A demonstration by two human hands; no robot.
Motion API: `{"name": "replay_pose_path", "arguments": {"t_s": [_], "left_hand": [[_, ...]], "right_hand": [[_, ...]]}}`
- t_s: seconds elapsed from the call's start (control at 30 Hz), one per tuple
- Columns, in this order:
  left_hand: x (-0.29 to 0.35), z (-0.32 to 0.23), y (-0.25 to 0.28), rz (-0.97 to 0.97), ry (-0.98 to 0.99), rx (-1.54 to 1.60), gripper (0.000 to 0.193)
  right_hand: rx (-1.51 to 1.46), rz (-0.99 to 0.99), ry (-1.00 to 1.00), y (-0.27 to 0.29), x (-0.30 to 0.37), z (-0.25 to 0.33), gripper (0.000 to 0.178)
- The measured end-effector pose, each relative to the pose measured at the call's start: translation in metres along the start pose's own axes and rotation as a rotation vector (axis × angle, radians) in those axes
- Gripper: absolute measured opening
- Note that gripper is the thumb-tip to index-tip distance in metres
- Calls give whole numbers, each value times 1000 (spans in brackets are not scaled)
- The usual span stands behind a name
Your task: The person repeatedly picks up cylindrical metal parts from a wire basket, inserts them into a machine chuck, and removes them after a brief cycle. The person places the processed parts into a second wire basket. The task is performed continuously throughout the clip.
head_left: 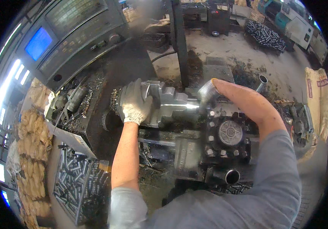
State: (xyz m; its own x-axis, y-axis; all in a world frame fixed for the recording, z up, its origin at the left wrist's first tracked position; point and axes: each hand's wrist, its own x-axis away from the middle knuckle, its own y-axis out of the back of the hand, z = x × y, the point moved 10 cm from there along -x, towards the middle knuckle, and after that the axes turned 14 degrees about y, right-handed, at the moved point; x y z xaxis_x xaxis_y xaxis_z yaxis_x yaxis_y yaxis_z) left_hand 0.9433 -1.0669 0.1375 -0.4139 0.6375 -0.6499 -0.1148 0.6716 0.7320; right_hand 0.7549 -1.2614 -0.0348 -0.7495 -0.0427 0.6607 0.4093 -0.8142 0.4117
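Note:
My left hand [134,102], in a grey glove with a white cuff, lies on the stepped metal chuck [157,100] of a lathe-like machine. Its fingers are stretched over the chuck's left side and the thumb stands apart. Right of the chuck a shiny metal bar [190,105] reaches toward the dark tool block [213,133], which has bolts and a round star-marked cap [230,133]. My right hand [207,92], gloved too, is smeared by motion behind the block, close to the bar's right end. Its fingers cannot be made out, nor whether they hold anything.
A crate of metal tubes [70,179] stands at the lower left beside stacked brown sacks [32,152]. A control panel with a blue screen [39,43] rises at the upper left. A dark post [180,45] stands beyond the chuck. A bin of metal parts [265,35] sits far right.

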Motion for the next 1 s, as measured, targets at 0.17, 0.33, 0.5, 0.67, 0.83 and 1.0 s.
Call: {"name": "replay_pose_path", "arguments": {"t_s": [0.17, 0.33, 0.5, 0.67, 0.83, 1.0], "left_hand": [[-10, -2, 6, 109, 74, -48, 70], [-1, -1, 19, 74, 54, 38, 68], [3, 14, 19, -63, -2, 233, 69], [110, -37, 47, 254, 26, 981, 78], [289, -84, -30, 1012, 1184, 1924, 49], [355, -72, -65, 1283, 1092, 1608, 46]], "right_hand": [[166, -316, 40, 20, -13, -17, 49], [760, -394, -222, 36, 77, -28, 51], [1014, -759, -490, 20, 210, 86, 45], [723, -1351, -208, -120, 259, 229, 58], [262, -1095, -86, -263, 155, 172, 83], [-202, -1103, 204, -338, 70, 99, 76]]}}
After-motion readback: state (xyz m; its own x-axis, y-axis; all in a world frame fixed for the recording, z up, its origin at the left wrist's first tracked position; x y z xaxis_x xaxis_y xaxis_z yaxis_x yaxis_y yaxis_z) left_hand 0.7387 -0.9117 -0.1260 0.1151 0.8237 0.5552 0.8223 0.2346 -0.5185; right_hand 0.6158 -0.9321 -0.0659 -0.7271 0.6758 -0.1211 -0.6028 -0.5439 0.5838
